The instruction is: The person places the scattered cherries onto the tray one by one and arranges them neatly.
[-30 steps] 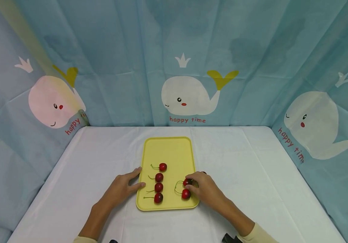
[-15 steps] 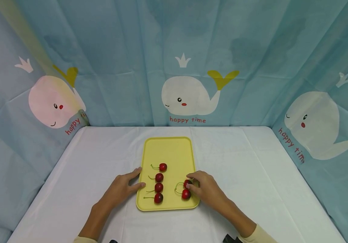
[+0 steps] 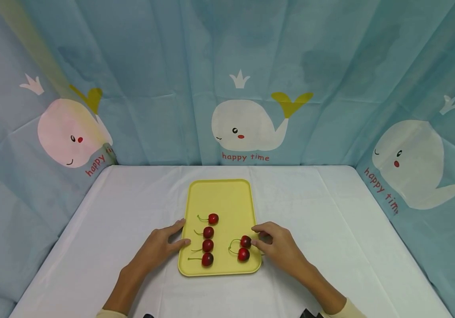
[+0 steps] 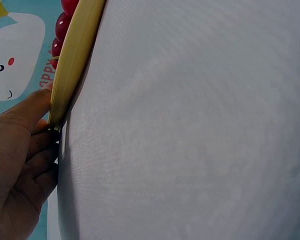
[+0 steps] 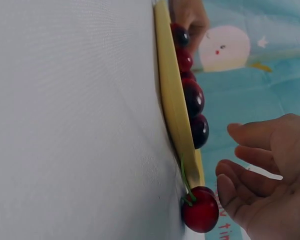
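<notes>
A yellow tray lies on the white table. Its left edge is held by my left hand, thumb over the rim and the other fingers at the outer side. Several red cherries form a column on the tray's left half, stems pointing left. Two more, an upper cherry and a lower cherry, sit at the right. Beside them my right hand has loosely bent fingers with nothing between them. Under that hand, off the tray, the right wrist view has another cherry with a green stem; the hand mostly hides it from the head view.
A white cloth covers the table around the tray. Blue curtains printed with whales enclose the back and both sides.
My right hand has let go of the upper right cherry and drawn back to the right. That cherry sits slightly lower, close to the one below it. The left hand has stayed still.
</notes>
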Available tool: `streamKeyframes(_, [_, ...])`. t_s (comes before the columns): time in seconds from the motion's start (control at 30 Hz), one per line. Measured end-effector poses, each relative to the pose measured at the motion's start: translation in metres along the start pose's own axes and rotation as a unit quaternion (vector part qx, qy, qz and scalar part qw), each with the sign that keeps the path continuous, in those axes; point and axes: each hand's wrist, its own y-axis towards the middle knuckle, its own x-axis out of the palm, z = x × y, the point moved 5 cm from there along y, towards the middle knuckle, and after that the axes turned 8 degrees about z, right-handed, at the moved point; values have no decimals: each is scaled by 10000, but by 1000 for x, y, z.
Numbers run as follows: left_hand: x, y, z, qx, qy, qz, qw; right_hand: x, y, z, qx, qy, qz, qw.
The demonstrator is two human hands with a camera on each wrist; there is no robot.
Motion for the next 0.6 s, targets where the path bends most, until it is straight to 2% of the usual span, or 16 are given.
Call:
streamKeyframes(0.3, [0,0,-1,67,-68,13,10000,-14,-4,10,368,320,63,9988])
streamKeyframes(0.6, [0,0,-1,83,-116,-16,9999,-27,-7,15,252,174,233,9993])
